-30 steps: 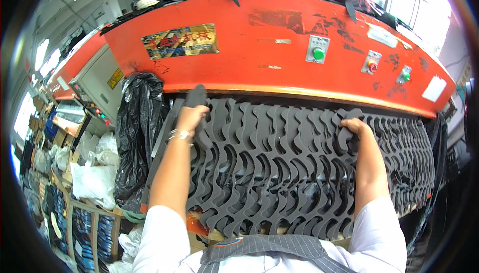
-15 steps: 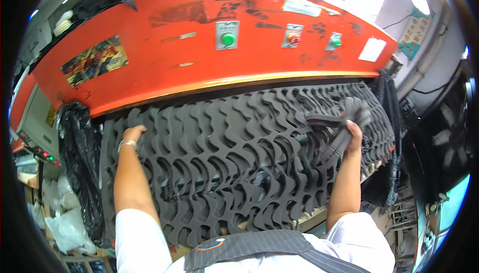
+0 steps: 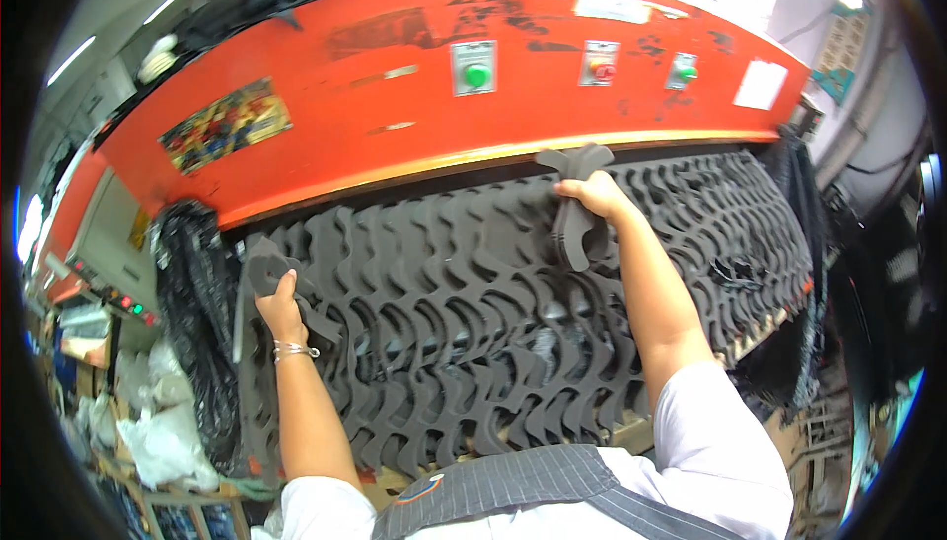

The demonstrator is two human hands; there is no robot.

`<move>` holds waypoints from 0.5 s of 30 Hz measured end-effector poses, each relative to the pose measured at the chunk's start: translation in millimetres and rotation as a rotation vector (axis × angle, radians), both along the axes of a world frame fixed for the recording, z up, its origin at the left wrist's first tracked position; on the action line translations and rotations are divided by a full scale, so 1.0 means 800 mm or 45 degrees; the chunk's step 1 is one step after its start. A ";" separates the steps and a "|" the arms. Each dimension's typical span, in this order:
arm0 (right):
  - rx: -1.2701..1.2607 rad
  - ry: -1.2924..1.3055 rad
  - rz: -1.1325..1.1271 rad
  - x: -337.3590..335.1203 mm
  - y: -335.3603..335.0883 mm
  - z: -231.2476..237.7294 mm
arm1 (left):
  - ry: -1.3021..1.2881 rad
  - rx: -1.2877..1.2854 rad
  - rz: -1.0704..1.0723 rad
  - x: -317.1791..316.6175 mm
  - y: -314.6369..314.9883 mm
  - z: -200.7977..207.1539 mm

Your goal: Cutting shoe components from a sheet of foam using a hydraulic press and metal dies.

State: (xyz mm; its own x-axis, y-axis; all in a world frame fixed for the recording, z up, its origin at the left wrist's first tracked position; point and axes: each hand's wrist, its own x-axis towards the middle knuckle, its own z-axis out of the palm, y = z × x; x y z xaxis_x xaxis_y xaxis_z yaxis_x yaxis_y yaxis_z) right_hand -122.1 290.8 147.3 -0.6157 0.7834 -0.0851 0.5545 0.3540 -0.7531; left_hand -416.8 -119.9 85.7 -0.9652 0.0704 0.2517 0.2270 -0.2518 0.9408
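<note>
A thick dark grey foam sheet, die-cut into rows of wavy strips and curved gaps, lies in front of me under the red machine. At its left end my left hand is closed on a few curved foam pieces, which stick out above and below the fingers. Farther back, right of the middle, my right hand grips a bundle of curved foam pieces just over the sheet. The bundle's ends show above and below that hand. Blackish shreds lie among the cutouts at the right.
A red machine beam spans the back, with a green button, a red button and another green button. Black plastic hangs at the left; dark sheeting hangs at the right. White bags stand lower left.
My right hand has moved left and away from me with its foam pieces. My left hand has taken hold of foam pieces at the left end. The view has shifted slightly.
</note>
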 end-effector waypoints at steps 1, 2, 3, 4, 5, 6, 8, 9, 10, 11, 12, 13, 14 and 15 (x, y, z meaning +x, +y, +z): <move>0.070 -0.151 -0.096 -0.008 0.016 -0.026 | 0.013 -0.016 0.042 0.009 -0.015 0.009; 0.140 -0.305 -0.199 -0.010 0.031 -0.046 | -0.151 0.229 -0.034 0.021 -0.033 0.023; 0.120 -0.328 -0.147 -0.015 0.037 -0.052 | -0.309 0.471 -0.106 0.033 -0.057 0.041; 0.101 -0.357 -0.116 -0.017 0.043 -0.053 | -0.457 0.476 -0.095 0.046 -0.080 0.062; 0.107 -0.406 -0.070 -0.028 0.040 -0.047 | -0.273 0.590 -0.351 0.052 -0.114 0.076; 0.114 -0.461 -0.029 -0.037 0.038 -0.042 | -0.095 0.693 -0.614 0.057 -0.141 0.090; 0.050 -0.555 0.051 -0.059 0.021 -0.010 | 0.230 0.661 -0.534 0.078 -0.175 0.145; -0.015 -0.618 0.059 -0.065 0.025 -0.010 | 0.070 0.627 -0.366 0.090 -0.157 0.162; -0.081 -0.675 0.072 -0.070 0.036 -0.015 | -0.051 0.393 -0.412 0.088 -0.145 0.167; -0.071 -0.695 0.091 -0.070 0.043 -0.020 | -0.149 0.224 -0.301 0.075 -0.126 0.160; -0.058 -0.715 0.109 -0.068 0.054 -0.031 | -0.246 0.058 -0.190 0.055 -0.098 0.143; -0.061 -0.722 0.128 -0.067 0.062 -0.041 | -0.218 -0.053 -0.251 0.040 -0.063 0.126; -0.095 -0.712 0.150 -0.070 0.055 -0.041 | -0.186 -0.175 -0.295 0.028 -0.037 0.113; -0.137 -0.708 0.129 -0.070 0.049 -0.038 | -0.262 -0.225 -0.354 0.017 -0.011 0.098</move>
State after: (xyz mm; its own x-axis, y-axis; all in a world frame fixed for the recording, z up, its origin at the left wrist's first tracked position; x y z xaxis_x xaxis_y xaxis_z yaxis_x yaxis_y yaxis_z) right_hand -178.3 330.2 117.2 -0.5268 0.6920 -0.4936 0.8450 0.3634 -0.3923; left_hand -402.8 -128.6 164.3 -0.9323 0.3614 0.0156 -0.0248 -0.1069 0.9940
